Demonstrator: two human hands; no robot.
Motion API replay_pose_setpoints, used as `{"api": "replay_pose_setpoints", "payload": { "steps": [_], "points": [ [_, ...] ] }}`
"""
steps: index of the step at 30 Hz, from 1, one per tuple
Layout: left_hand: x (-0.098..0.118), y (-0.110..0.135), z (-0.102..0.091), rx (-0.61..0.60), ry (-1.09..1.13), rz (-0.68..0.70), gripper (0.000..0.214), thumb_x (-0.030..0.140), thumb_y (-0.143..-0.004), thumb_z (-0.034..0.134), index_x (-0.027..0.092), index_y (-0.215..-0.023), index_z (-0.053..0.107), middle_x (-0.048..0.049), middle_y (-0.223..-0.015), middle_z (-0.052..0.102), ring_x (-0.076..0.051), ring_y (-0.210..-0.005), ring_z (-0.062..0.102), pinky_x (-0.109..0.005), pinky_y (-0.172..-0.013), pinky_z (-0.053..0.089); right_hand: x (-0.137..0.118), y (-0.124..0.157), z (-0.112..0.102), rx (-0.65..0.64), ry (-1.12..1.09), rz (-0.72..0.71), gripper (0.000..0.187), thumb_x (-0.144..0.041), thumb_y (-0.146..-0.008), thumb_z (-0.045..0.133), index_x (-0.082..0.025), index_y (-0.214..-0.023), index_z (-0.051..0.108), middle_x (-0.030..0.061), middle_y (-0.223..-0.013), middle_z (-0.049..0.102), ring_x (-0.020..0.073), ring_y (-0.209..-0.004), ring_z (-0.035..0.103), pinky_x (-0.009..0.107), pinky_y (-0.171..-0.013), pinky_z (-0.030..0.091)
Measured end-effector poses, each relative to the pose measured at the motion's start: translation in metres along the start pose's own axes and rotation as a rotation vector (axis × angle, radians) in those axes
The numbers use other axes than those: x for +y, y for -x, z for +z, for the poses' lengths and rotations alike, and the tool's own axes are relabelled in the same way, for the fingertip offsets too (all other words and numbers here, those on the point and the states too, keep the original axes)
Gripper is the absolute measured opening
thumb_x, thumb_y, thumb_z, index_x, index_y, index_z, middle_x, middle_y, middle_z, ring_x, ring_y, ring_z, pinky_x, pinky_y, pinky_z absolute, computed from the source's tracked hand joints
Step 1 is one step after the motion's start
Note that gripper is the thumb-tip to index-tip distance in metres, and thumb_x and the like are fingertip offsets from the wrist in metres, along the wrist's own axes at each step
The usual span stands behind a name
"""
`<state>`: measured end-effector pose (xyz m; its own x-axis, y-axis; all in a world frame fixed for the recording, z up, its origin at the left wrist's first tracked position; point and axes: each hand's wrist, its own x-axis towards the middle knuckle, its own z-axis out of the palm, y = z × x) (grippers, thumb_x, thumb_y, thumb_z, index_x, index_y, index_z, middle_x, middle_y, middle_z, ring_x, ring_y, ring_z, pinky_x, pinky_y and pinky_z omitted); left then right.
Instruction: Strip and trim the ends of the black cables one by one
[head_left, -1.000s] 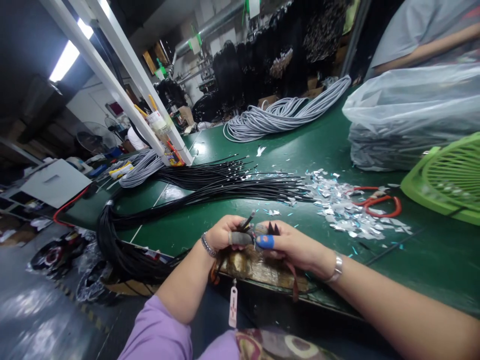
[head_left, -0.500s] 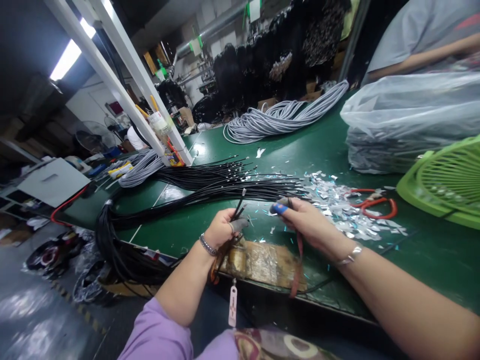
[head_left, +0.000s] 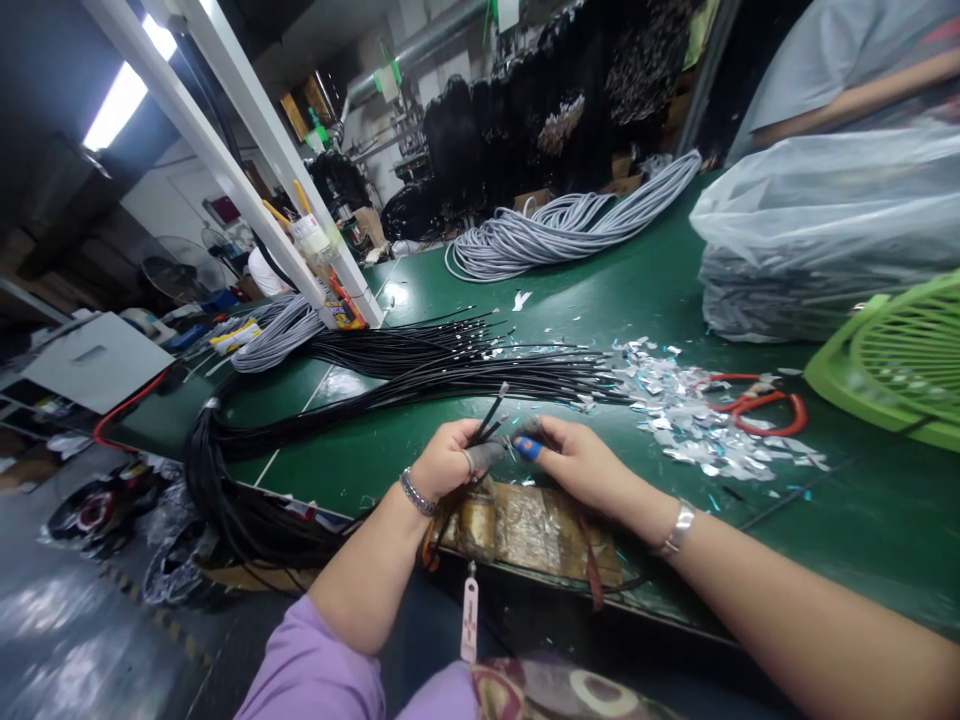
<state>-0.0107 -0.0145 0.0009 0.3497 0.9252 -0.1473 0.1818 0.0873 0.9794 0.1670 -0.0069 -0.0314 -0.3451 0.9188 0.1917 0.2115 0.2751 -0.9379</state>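
Observation:
In front of me my left hand [head_left: 448, 462] is closed around a few short-looking ends of black cable [head_left: 491, 415], which stick up past its thumb. Grey wrapping covers that thumb. My right hand [head_left: 581, 462] is in a pinch right beside the left thumb tip, with blue tape around its own thumb. What sits between its fingertips is too small to make out, though fine strands show there. Below both hands a wooden block [head_left: 536, 530] wrapped in clear tape lies at the table's edge, with a reddish strap [head_left: 592, 565] hanging over it.
Bundled black cables [head_left: 420, 375] stretch across the green table [head_left: 622, 290]. White and blue scraps [head_left: 697, 420] lie right, beside red-handled pliers or cutters [head_left: 772, 412]. A green fan [head_left: 892, 350], a plastic-bagged bundle [head_left: 817, 230], grey cable coils [head_left: 570, 230] and a white post [head_left: 277, 150] stand around.
My right hand has moved left, away from the strap, and its fingertips now meet the left thumb. The left hand still grips the cables. The view has shifted slightly.

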Motion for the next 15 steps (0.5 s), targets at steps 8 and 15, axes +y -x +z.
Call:
{"api": "replay_pose_setpoints", "payload": {
  "steps": [8, 15],
  "points": [
    [-0.003, -0.001, -0.001, 0.007, -0.038, 0.050, 0.041, 0.050, -0.058, 0.077, 0.014, -0.066, 0.057, 0.0069, -0.044, 0.043, -0.005, -0.041, 0.033, -0.020, -0.042, 0.029, -0.009, 0.005, -0.002, -0.100, -0.021, 0.010, 0.030, -0.047, -0.074, 0.059, -0.021, -0.061, 0.053, -0.0023, -0.058, 0.051, 0.0150, -0.058, 0.044, 0.028, -0.056, 0.037],
    [-0.012, -0.002, -0.005, -0.001, -0.138, 0.140, 0.035, 0.046, -0.064, 0.075, 0.014, -0.066, 0.063, 0.0040, -0.050, 0.045, -0.009, -0.054, 0.041, -0.022, -0.055, 0.036, -0.002, 0.001, -0.002, 0.081, 0.093, 0.031, 0.026, -0.040, -0.076, 0.053, -0.022, -0.059, 0.048, -0.0033, -0.054, 0.047, 0.0140, -0.055, 0.040, 0.027, -0.053, 0.033]
  ]
}}
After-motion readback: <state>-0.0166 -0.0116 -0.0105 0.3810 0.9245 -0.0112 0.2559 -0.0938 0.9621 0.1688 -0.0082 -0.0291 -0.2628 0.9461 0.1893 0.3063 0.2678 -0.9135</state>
